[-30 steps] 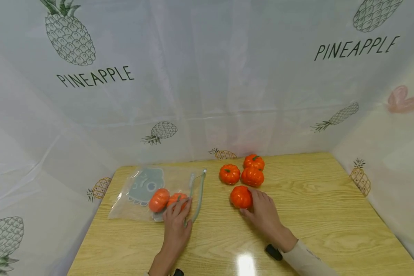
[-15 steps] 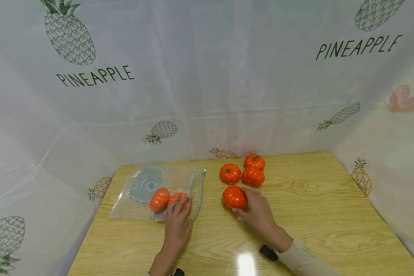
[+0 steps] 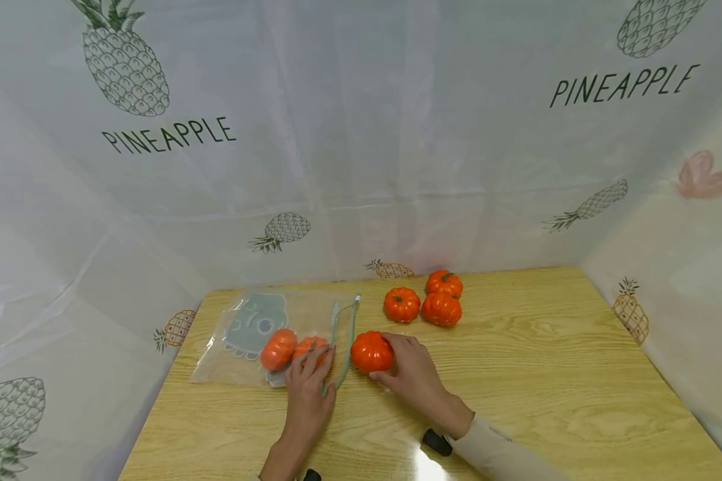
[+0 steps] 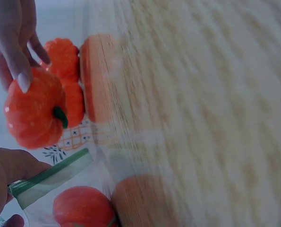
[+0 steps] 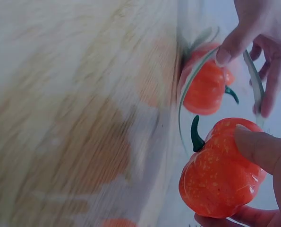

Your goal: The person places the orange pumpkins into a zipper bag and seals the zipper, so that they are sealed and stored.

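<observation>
Held item: small orange-red pumpkin (image 3: pixel 370 352), squat, with deep rounded lobes. Surface glossy; the right wrist view shows bright highlights and a scatter of pale yellowish flecks. A dark green curved stem (image 5: pixel 196 135) rises from a dip between the lobes and, in that view, points toward the bag mouth.

Position: just outside the mouth of the bag, beside its green edge strip (image 3: pixel 350 337). Whether the bottom touches the counter (image 3: pixel 577 347), cannot tell.

Right hand (image 3: pixel 415 374): grip pinches the pumpkin, thumb on one side, fingers on the other. Left hand (image 3: pixel 309 391): grip spread at the bag mouth; in the right wrist view the thumb lies at one lip and the fingers at the opposite one, with the lips apart.

Bag (image 3: pixel 234 341): clear film, lying flat toward its closed end, printed with a grey-blue cartoon figure (image 3: pixel 255 324). Inside, side by side: a tipped pumpkin (image 3: pixel 279 350) and a second pumpkin (image 3: pixel 306 346) partly under the left fingers; both look paler through the film.

Farther back on the counter: a single pumpkin (image 3: pixel 402 304), green stem up, near a rear pumpkin (image 3: pixel 444 285) and a front pumpkin (image 3: pixel 442 309), which appear to touch.
</observation>
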